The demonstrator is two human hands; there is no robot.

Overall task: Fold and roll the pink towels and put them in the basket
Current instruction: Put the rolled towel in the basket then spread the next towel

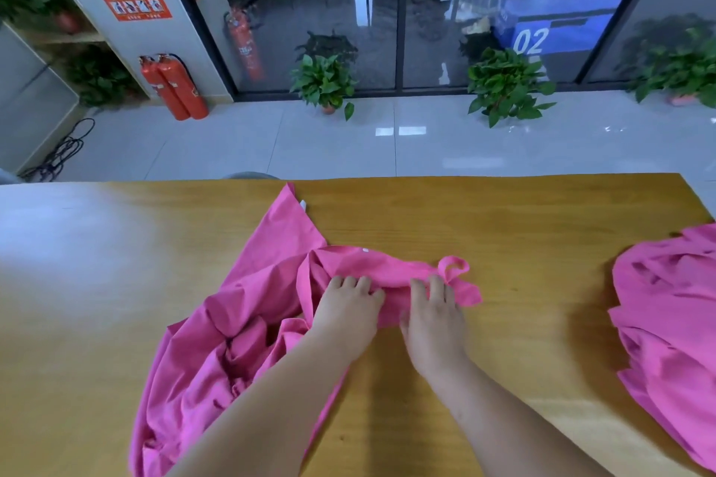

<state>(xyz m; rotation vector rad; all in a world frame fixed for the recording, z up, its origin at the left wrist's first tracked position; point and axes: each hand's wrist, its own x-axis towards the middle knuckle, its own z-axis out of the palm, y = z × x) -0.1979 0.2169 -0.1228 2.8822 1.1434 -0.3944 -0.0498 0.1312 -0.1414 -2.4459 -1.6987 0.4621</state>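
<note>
A: Wooden table (542, 228) is recorded, glare at frame left. Cloth position?

B: One pink towel (252, 283) is spread crumpled from lower left to centre, its far edge bunched into a ridge. The left hand (348, 308) is curled over that ridge, fingers close together. The right hand (434, 316) is pressed flat, fingers slightly spread. A second towel (666, 302) is heaped at right. No basket is seen.

A: Handling?

B: Judged soft, light and limp. The ridge is best gripped near both ends.
</note>
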